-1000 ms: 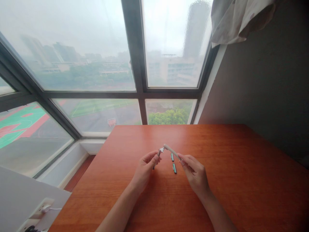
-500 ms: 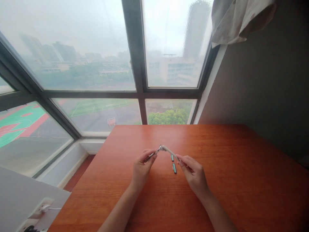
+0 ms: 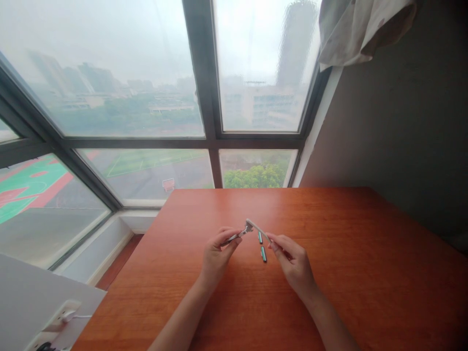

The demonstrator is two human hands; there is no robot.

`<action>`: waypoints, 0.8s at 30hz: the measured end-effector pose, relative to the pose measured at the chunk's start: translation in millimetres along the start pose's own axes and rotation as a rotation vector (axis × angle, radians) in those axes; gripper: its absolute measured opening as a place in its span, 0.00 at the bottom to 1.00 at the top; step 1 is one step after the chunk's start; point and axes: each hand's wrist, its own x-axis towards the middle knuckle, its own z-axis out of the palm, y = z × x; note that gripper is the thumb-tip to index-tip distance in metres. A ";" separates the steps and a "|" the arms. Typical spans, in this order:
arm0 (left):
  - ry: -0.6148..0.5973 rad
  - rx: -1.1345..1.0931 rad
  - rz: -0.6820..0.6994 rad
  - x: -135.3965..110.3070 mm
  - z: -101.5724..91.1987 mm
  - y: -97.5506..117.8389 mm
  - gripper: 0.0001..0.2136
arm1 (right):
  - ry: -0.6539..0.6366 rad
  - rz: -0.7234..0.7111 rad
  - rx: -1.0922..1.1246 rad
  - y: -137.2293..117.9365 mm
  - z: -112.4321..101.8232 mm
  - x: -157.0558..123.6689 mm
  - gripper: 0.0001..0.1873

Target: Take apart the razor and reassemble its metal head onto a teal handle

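My right hand (image 3: 294, 263) is closed round the pale handle of a razor (image 3: 258, 228), which slants up and to the left above the wooden table (image 3: 351, 273). My left hand (image 3: 216, 253) pinches a small flat metal piece (image 3: 234, 237) that meets the razor's head at its tip. Two green razor cartridges (image 3: 262, 246) lie on the table between my hands, one behind the other.
The table stands against a large window (image 3: 204, 97) at the far side and a dark wall (image 3: 402, 122) on the right. A cloth (image 3: 358, 29) hangs at the upper right. At the lower left a white surface carries a socket strip with a cable (image 3: 62, 317).
My left hand first tilted the metal piece flatter against the razor head; both hands stayed almost in place. The cartridges have not moved.
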 end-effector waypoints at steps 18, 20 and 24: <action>-0.031 -0.010 -0.033 -1.9 4.4 -0.3 0.07 | 0.008 0.000 -0.011 1.1 0.9 1.1 0.14; 0.006 -0.017 -0.057 -1.7 4.1 -1.8 0.08 | 0.010 0.002 -0.017 0.8 0.9 1.0 0.14; 0.114 -0.101 -0.140 -0.2 2.6 -2.6 0.10 | 0.011 0.003 -0.029 -0.6 0.8 1.6 0.15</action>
